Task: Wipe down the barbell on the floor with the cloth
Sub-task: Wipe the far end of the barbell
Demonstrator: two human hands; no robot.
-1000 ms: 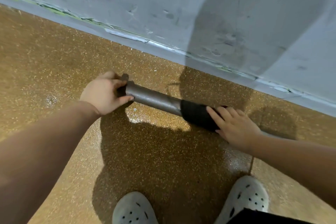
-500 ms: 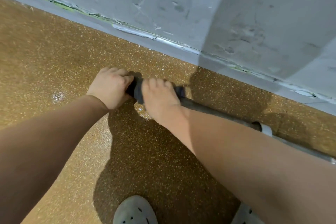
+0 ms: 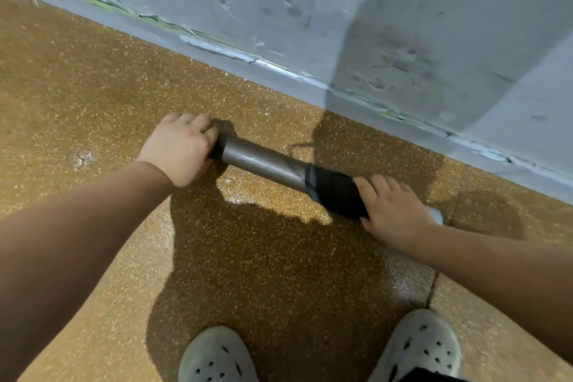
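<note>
The grey metal sleeve of the barbell [image 3: 263,161] lies on the speckled brown floor, running from upper left down to the right. My left hand [image 3: 181,147] is closed around its left end. A dark cloth [image 3: 336,192] is wrapped around the sleeve at its right part, and my right hand [image 3: 392,211] presses on it with fingers curled over the bar. A pale collar of the barbell [image 3: 435,214] peeks out just behind my right hand. The rest of the bar to the right is hidden by my right forearm.
A scuffed grey wall [image 3: 310,9] with a chipped base runs diagonally just behind the bar. My two feet in pale perforated clogs, the left clog [image 3: 217,357] and the right clog [image 3: 424,347], stand at the bottom edge. A floor seam [image 3: 432,285] runs by my right foot.
My right hand slid the cloth left along the sleeve until it met my left hand, then back right to near the collar. My left hand stayed on the bar's end.
</note>
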